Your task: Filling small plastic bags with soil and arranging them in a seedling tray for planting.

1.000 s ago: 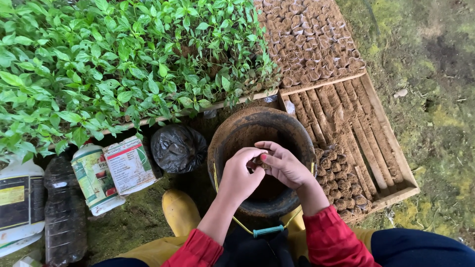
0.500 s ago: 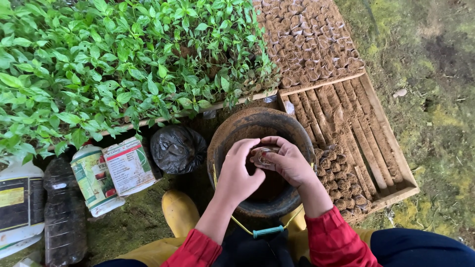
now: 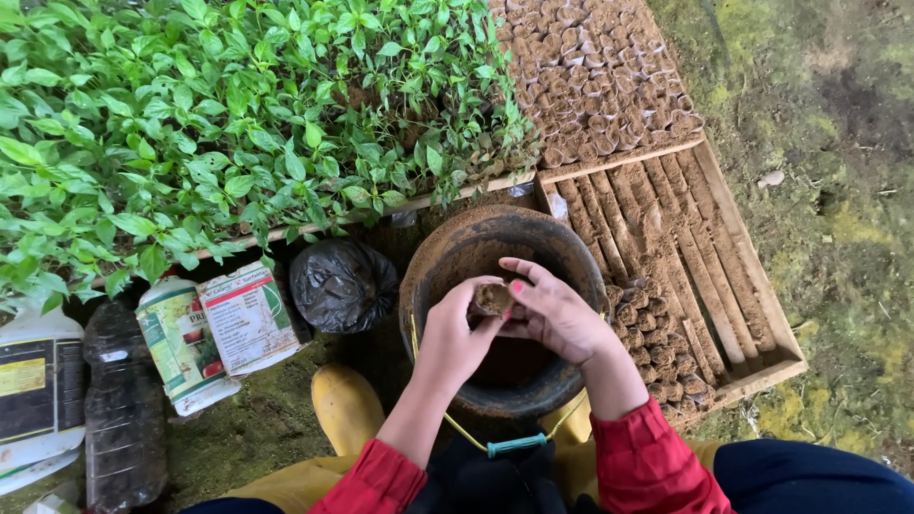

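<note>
Your left hand (image 3: 455,335) and right hand (image 3: 557,312) meet over the round bucket of soil (image 3: 447,262), both sets of fingers closed narrowly around one small soil-filled paper pot (image 3: 493,299); the pot sits pinched between them just above the bucket's mouth. To do this step well, in my judgement, keep the pot over the bucket so loose soil falls back in, press evenly from both sides so that the thin wall does not tear, and firm the top level before you let go. The wooden tray (image 3: 733,286) to your right holds a cluster of finished pots (image 3: 657,333) at its near corner, with bare slats beyond; a second bed of filled pots (image 3: 590,76) lies further off, beside the green seedlings (image 3: 238,124). A black bag (image 3: 343,284), two printed packets (image 3: 214,328) and a dark bottle (image 3: 119,409) rest to your left, well apart from the work. Against the picture of a second ago, your hands sit a little higher and the pot is now plainly exposed between the fingertips, where it was mostly covered; bucket, tray and surroundings are unchanged.
</note>
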